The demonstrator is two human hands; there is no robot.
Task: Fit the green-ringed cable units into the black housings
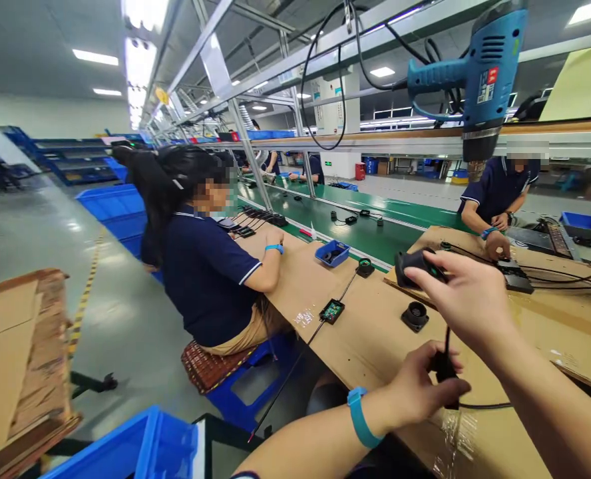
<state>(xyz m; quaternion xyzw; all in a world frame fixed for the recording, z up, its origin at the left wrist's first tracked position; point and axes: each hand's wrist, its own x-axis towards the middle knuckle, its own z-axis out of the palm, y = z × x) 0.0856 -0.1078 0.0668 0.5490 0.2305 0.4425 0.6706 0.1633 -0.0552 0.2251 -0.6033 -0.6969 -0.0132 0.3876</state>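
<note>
At the left, a cardboard-topped cart (6, 352) is cut off by the frame edge, and a blue bin (170, 442) near it shows only in part. A seated co-worker (200, 266) blocks some of the table (360, 339) beyond. Right of that person, an open black case (332, 311) shows a green circuit board; one lead runs left past the table's edge, another to a round housing (365, 268). A blue tray (336, 260) stands left of the housing, its dark contents hard to make out. Farther right sits a square-based black part (415, 317).

The left hand (418, 386) is curled closed around a small black piece (445, 372) above the table — mostly hidden by fingers. A black cable (448, 339) rises from it, its upper end lost behind the right hand (468, 293), which pinches a black housing (408, 269) between thumb and fingers — its far side unseen.
</note>
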